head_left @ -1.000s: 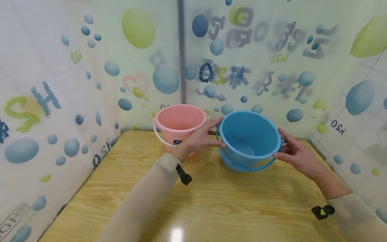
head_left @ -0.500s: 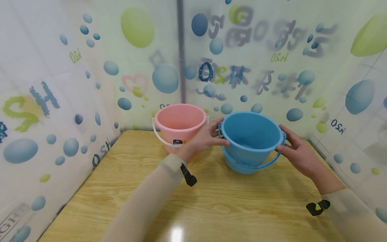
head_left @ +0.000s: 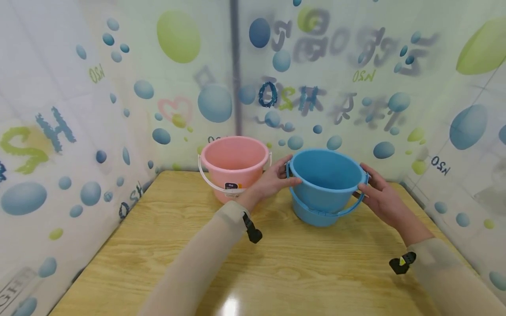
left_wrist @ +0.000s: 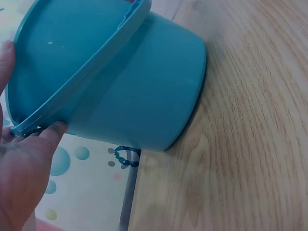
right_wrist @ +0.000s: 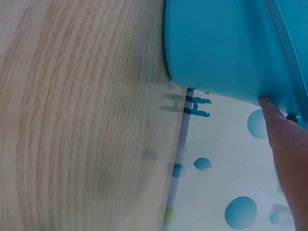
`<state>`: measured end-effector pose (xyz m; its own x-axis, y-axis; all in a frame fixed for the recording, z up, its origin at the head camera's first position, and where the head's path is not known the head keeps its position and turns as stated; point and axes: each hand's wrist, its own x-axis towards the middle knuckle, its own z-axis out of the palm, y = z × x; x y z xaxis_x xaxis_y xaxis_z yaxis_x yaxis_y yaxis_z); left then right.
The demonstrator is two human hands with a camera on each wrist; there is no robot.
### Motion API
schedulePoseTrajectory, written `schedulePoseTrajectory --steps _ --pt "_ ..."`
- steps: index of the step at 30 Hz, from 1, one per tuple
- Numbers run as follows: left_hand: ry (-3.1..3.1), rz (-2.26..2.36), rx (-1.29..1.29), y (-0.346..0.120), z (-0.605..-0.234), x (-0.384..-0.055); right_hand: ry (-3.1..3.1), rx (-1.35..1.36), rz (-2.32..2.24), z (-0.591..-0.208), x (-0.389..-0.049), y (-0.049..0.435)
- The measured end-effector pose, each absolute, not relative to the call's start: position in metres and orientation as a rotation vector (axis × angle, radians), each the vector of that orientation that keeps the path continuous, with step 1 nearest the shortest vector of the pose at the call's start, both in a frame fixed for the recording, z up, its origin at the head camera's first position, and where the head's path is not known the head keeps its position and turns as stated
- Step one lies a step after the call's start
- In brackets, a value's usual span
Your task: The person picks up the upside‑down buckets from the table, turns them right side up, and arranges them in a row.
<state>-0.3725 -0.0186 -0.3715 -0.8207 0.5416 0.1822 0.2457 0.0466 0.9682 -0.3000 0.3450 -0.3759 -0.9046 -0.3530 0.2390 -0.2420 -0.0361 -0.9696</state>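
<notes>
A blue bucket [head_left: 328, 198] stands on the table at the right of centre, its blue handle [head_left: 351, 210] hanging low across the front. My left hand [head_left: 269, 181] holds the left side of its rim, thumb at the front and fingers towards the back. On the opposite side my right hand [head_left: 382, 199] grips the rim near the handle joint. The left wrist view shows the bucket's [left_wrist: 139, 91] base against the wood. In the right wrist view one finger [right_wrist: 270, 109] touches the outer wall just under the rim.
A pink bucket [head_left: 216, 174] with a white handle [head_left: 207, 180] and a dark label stands left of the blue one, partly behind my left hand. The wooden table [head_left: 292, 272] ends at printed curtains [head_left: 178, 145] around the back and sides.
The blue bucket, earlier tipped towards me, now stands more upright, and its rim shows less of the inside. Both hands have stayed on it; the right has shifted slightly left.
</notes>
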Motion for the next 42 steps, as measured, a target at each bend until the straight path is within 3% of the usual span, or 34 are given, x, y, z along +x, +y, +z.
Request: schedulePoseTrajectory --steps 10,42 --pt "1.983 1.908 0.565 -0.008 -0.374 -0.379 2.114 -0.574 -2.111 -0.376 -0.315 0.345" --pt "1.995 1.914 0.479 0.003 -0.373 -0.387 2.277 -0.477 -2.079 -0.380 -0.317 0.341"
